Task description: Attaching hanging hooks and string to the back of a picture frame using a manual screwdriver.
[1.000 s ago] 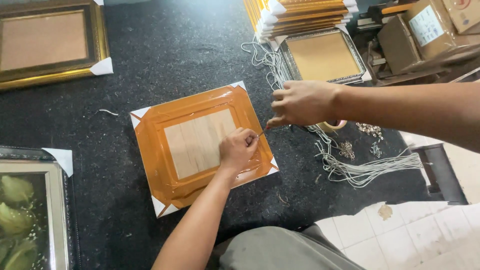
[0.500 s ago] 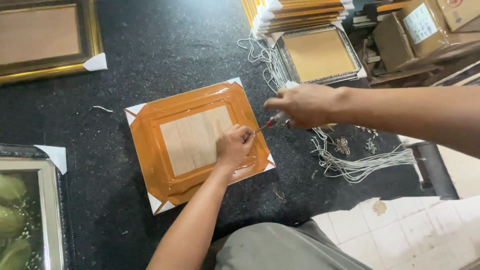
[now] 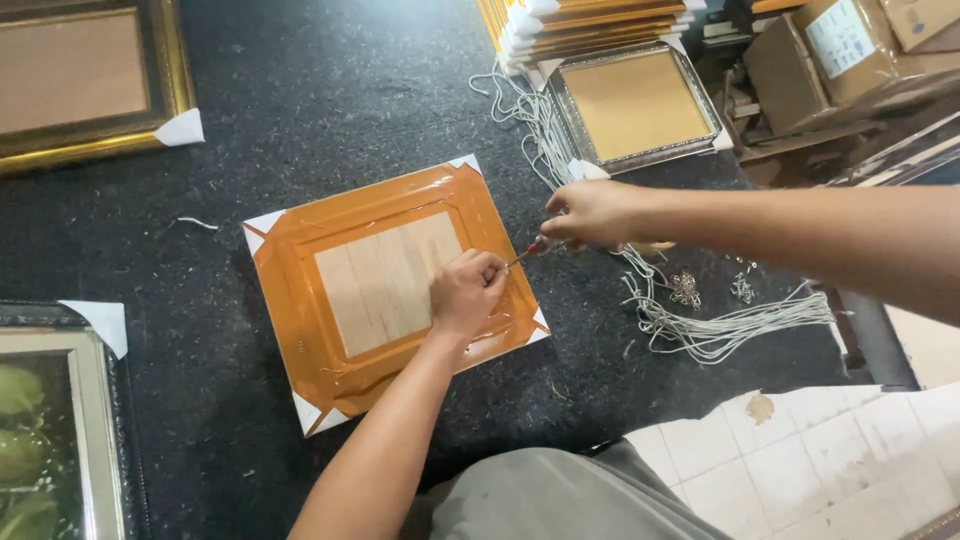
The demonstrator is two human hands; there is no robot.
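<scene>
My left hand [image 3: 466, 292] covers whatever it pinches on the orange-wrapped frame [image 3: 385, 285]. My right hand [image 3: 592, 212] swallows the screwdriver [image 3: 527, 250] handle; its tip's too small to read. The gold frame [image 3: 85, 85] runs off the top-left edge.

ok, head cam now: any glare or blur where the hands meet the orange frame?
Head view: soft glare streaks on the plastic wrap of the orange frame, mostly along its lower left edge; left hand and right hand are sharp, the screwdriver tip is small but readable; even light, faint shadows; the dark tabletop looks grainy.
</scene>
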